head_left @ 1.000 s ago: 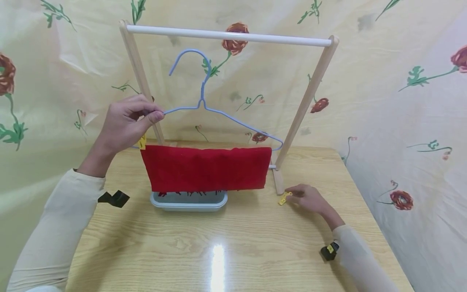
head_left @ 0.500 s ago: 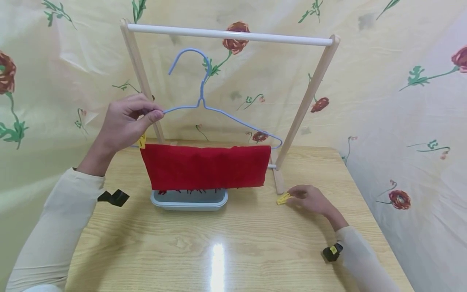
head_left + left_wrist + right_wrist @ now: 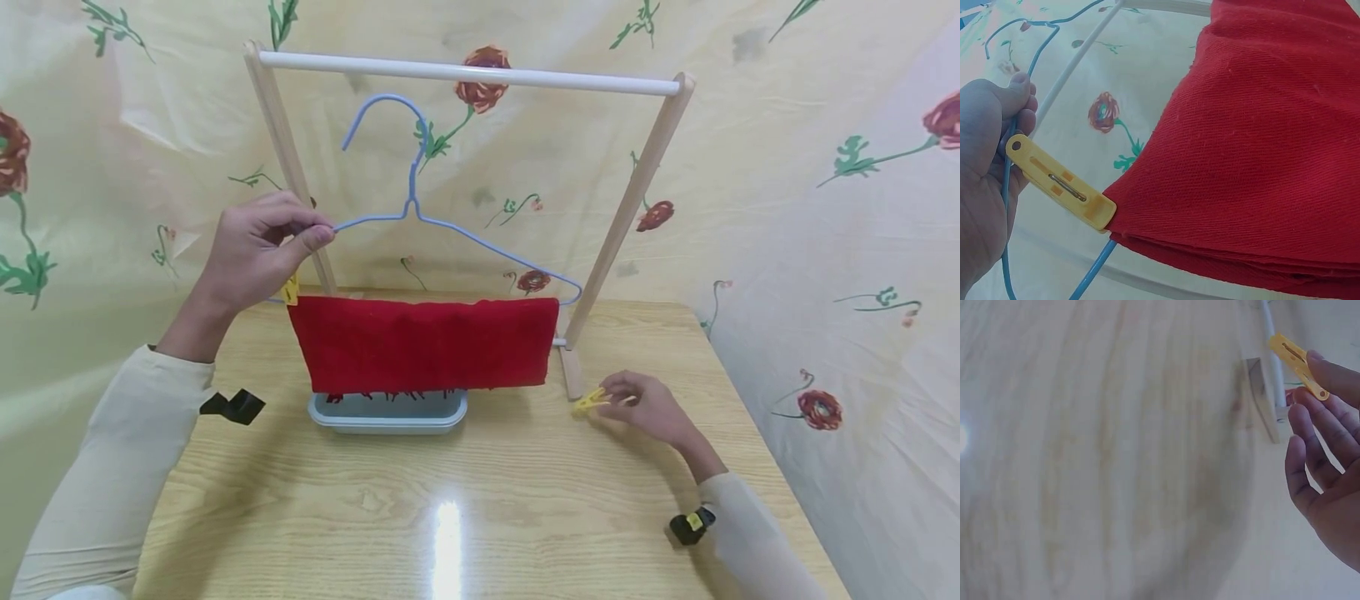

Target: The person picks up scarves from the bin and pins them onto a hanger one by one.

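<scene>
Left hand: the left hand (image 3: 258, 250) pinched one shoulder of a pale blue wire hanger (image 3: 412, 179).
Right hand: well apart from the left; the right hand (image 3: 648, 408) pinched a loose yellow plastic clip (image 3: 1293, 357) between thumb and fingers.
Loose clip: just turned within the grip, and looked more side-on from the head; the hand had edged slightly rightward. Judged a regrip; the clip was still off the cloth.
Clipped corner: a spring-fitted yellow plastic clip (image 3: 1063, 184) pinned the left corner of a folded red ribbed cloth (image 3: 427, 346) to the hanger. No clip showed at the right corner, so the clipping looked half done.
Rack: the hanger's hook stood below the white rail (image 3: 468, 72), unhung.
Tray: a pale blue tray (image 3: 386, 423) sat beneath the cloth on the wood-grained counter (image 3: 375, 533); contents unclear.
</scene>
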The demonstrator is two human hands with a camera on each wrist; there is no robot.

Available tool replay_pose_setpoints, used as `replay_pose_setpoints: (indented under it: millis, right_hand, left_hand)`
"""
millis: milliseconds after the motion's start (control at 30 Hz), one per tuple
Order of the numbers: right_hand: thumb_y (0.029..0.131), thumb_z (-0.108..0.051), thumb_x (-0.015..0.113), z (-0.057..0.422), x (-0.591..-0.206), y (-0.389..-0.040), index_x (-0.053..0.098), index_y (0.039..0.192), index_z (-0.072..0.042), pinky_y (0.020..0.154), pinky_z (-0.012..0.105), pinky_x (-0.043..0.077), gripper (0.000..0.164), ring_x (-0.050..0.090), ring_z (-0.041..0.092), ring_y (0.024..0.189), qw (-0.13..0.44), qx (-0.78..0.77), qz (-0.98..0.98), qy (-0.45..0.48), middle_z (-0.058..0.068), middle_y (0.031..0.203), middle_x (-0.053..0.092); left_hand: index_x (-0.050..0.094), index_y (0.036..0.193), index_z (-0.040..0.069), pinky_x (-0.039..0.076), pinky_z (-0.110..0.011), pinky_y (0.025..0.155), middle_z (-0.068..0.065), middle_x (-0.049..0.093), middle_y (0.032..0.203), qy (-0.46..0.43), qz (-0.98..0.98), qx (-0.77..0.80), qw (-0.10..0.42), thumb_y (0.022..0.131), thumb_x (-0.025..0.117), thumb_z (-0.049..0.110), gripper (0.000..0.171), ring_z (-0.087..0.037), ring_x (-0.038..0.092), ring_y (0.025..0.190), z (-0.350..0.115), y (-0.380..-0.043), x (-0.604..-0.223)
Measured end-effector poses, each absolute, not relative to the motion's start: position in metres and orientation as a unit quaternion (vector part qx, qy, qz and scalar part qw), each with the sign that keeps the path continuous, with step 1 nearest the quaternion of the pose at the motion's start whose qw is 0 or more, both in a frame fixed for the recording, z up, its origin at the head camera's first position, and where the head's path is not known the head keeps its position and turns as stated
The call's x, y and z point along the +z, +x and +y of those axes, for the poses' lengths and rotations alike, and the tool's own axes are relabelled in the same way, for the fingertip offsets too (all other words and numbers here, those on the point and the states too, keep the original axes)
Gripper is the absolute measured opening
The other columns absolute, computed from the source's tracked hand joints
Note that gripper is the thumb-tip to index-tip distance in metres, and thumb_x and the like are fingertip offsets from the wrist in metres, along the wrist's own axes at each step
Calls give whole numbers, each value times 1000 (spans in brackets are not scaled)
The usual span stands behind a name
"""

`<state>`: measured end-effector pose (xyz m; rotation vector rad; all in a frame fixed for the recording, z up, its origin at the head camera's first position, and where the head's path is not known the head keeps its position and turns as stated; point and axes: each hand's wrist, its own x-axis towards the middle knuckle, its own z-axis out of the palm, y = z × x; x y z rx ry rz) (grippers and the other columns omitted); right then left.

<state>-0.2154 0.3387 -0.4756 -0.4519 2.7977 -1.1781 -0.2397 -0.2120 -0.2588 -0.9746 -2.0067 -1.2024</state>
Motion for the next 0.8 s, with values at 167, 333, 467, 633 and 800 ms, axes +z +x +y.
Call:
replay_pose_setpoints:
  millis: [167, 333, 467, 633, 800]
  right_hand:
    - [86, -19, 85, 333, -462, -214, 70, 113, -3, 75, 26, 57, 35, 67, 9, 87, 22, -390, 909, -148, 13, 103, 74]
    - [87, -21, 83, 327, -444, -212, 70, 118, -3, 77, 26, 57, 38, 66, 9, 89, 14, -386, 910, -148, 12, 106, 73]
    - [88, -19, 83, 323, -430, -210, 70, 120, -1, 78, 26, 57, 39, 67, 9, 88, -1, -382, 909, -167, 14, 106, 73]
    - [87, -18, 83, 321, -408, -207, 72, 119, -5, 76, 24, 56, 36, 66, 6, 85, -27, -371, 912, -173, 11, 101, 73]
    - [87, -17, 83, 320, -389, -207, 73, 119, -6, 73, 19, 53, 35, 65, 4, 82, -61, -358, 914, -181, 9, 98, 74]
  left_hand:
    - [74, 92, -13, 38, -15, 56, 10, 64, 79, -366, -756, -453, 300, 75, 76, -24, 20, -7, 50, 68, -211, -240, -259]
    - [75, 90, -12, 35, -16, 55, 8, 61, 75, -364, -755, -453, 305, 74, 76, -25, 21, -7, 47, 66, -210, -241, -260]
    - [76, 91, -11, 32, -17, 54, 6, 60, 73, -363, -758, -446, 308, 75, 76, -23, 20, -7, 44, 65, -210, -242, -262]
    - [76, 92, -11, 33, -18, 54, 5, 61, 74, -367, -758, -443, 307, 75, 77, -22, 20, -7, 45, 65, -211, -242, -262]
    - [77, 92, -10, 35, -17, 55, 7, 62, 75, -362, -759, -444, 309, 75, 77, -22, 21, -7, 47, 66, -210, -241, -261]
